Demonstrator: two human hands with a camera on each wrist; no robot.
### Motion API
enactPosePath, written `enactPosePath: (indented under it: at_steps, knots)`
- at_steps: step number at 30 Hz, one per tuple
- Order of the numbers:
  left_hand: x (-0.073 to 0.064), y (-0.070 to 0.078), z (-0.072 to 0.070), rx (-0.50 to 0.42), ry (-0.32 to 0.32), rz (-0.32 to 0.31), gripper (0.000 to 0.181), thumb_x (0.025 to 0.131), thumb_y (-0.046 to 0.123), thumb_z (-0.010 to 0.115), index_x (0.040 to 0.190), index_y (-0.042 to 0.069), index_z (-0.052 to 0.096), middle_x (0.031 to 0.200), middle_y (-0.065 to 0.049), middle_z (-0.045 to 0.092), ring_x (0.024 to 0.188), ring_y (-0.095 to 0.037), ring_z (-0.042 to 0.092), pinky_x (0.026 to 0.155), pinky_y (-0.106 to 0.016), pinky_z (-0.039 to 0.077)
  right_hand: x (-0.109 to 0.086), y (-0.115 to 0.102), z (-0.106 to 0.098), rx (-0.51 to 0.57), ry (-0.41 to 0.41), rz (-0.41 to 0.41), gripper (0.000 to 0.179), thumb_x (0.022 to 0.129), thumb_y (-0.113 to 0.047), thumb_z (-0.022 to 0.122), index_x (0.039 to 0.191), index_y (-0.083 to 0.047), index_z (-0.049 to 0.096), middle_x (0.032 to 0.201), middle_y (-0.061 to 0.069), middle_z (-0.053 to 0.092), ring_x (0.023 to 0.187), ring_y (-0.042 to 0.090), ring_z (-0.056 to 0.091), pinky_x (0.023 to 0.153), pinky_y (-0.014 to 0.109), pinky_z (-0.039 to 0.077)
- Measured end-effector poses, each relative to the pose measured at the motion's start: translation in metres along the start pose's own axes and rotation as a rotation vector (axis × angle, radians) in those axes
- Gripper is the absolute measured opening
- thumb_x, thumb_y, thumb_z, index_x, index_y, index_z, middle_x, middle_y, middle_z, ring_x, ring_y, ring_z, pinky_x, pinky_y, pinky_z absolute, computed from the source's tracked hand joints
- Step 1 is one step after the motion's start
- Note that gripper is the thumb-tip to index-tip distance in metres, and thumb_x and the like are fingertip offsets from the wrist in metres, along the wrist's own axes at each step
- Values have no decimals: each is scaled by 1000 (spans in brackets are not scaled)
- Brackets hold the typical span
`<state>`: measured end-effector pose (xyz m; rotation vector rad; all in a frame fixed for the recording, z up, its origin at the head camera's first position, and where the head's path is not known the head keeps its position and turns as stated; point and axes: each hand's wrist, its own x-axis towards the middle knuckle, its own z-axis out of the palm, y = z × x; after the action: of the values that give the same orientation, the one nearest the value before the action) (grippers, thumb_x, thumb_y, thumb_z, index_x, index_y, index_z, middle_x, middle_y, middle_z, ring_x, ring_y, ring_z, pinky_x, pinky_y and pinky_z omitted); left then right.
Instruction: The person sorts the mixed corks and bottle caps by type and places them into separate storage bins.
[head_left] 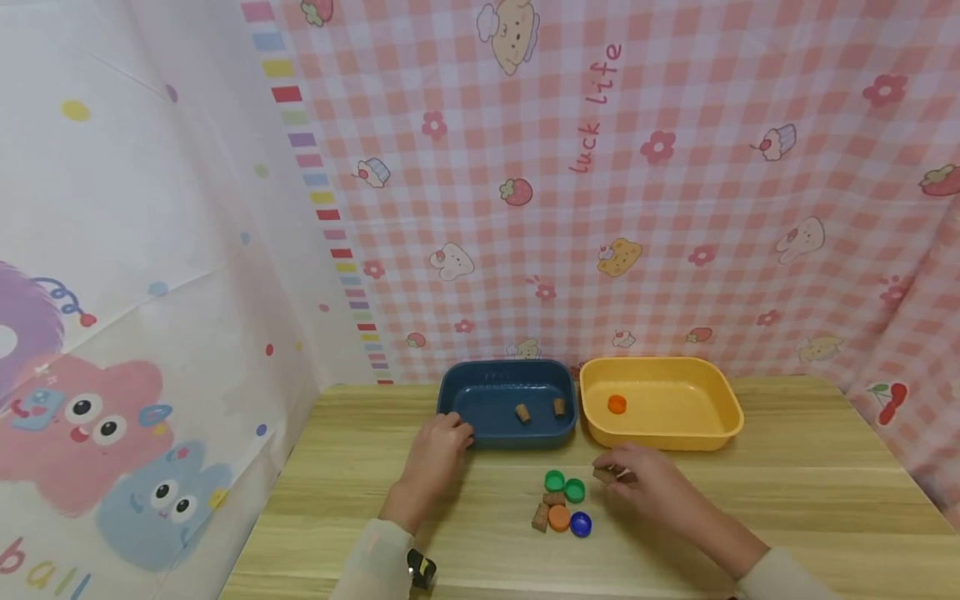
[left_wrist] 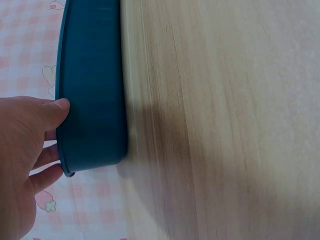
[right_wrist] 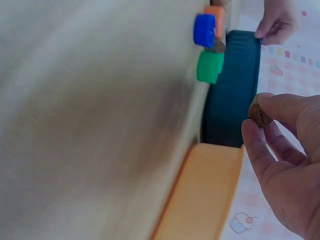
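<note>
My right hand (head_left: 648, 483) pinches a cork (right_wrist: 260, 116) between thumb and fingertips, raised over the table in front of the yellow bin (head_left: 660, 440). At the front left corner of the dark blue bin (left_wrist: 92, 90), my left hand (head_left: 437, 450) grips the rim, thumb outside and fingers over the inner side. Two corks lie inside the blue bin, one cork (head_left: 522, 412) nearer its middle. An orange cap (head_left: 617, 404) lies in the yellow bin. Between my hands on the table are two green caps (head_left: 574, 490), an orange bottle cap (head_left: 558, 518), a blue cap (head_left: 581, 524) and two loose corks (head_left: 540, 517).
Both bins stand side by side at the back of the wooden table (head_left: 810, 500). Behind them hangs a pink checked cloth (head_left: 562, 208), and a white printed cloth (head_left: 150, 208) hangs at the left.
</note>
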<state>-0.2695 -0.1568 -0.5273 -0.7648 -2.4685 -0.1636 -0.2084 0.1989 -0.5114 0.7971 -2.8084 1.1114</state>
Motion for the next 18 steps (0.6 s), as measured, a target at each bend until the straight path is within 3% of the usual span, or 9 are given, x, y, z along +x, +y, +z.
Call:
enactPosePath:
  at_steps: [5, 11, 18]
  knots:
    - [0, 0, 0, 20, -1, 8, 6, 86, 13, 83, 84, 12, 77, 75, -2, 61, 67, -20, 57, 64, -33, 51, 11, -3, -12, -45, 27, -5, 25, 88, 0, 78, 109, -14, 76, 102, -3, 69, 92, 12, 69, 77, 24, 60]
    - [1, 1, -1, 17, -15, 8, 6, 88, 13, 81, 84, 13, 77, 76, -1, 61, 68, -20, 57, 64, -34, 51, 26, -4, -21, -115, 57, -67, 28, 84, 0, 83, 109, -8, 75, 103, 2, 70, 92, 18, 69, 77, 28, 61]
    - [0, 0, 0, 16, -4, 13, 7, 86, 13, 83, 84, 13, 77, 76, -1, 61, 68, -20, 57, 65, -34, 51, 45, -9, -29, -107, 54, -63, 28, 85, 1, 81, 111, -6, 75, 102, 4, 70, 92, 19, 68, 77, 31, 62]
